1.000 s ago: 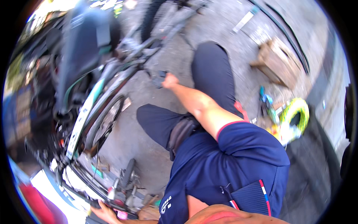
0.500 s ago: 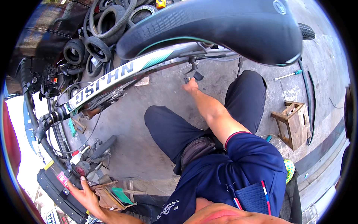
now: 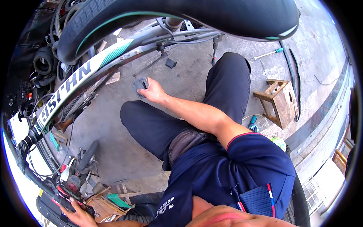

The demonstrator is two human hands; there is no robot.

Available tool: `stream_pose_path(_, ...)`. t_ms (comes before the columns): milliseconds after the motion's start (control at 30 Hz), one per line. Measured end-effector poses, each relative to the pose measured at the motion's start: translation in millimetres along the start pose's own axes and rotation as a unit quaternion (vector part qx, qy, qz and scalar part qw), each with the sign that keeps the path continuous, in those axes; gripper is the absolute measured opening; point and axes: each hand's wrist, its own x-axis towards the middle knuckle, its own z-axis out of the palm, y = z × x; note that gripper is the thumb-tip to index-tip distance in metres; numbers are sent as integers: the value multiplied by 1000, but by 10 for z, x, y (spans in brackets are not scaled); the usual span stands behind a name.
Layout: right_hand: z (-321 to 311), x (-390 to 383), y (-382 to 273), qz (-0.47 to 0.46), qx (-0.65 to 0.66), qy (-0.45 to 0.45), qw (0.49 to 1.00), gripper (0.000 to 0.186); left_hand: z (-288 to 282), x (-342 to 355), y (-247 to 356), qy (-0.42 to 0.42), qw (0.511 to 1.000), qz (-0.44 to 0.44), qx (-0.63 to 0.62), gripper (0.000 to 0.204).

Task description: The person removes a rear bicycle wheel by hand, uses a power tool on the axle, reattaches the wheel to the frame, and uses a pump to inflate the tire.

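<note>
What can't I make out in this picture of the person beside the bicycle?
All in the head view:
- Grey piece: partly covered by the right hand holding it; its material and full shape are unclear.
- Left hand: it hides its own contact with the handlebar, so its grip is uncertain.
- Saddle: cut off by the upper edge.
- Yellow-green item: mostly behind the shirt.
</note>
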Motion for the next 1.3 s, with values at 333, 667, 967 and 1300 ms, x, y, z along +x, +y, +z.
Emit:
stream_pose_path(333, 214, 583, 833, 77, -154, -9, 985, 49, -52, 82, 14, 8, 999, 35, 30, 60)
stream_pose_path(667, -1547, 1197, 1281, 189, -371, 170, 893, 30, 1, -46, 624, 22, 994, 51, 89, 66)
stream_pose_path(967, -2199, -64, -711, 134, -204, 253, 936, 34, 0, 75, 268, -9, 999, 14, 43, 59)
stream_pose_path(1300, 310, 262, 87, 157, 64, -54, 984, 31, -187, 27, -251, 42, 998, -37, 22, 62)
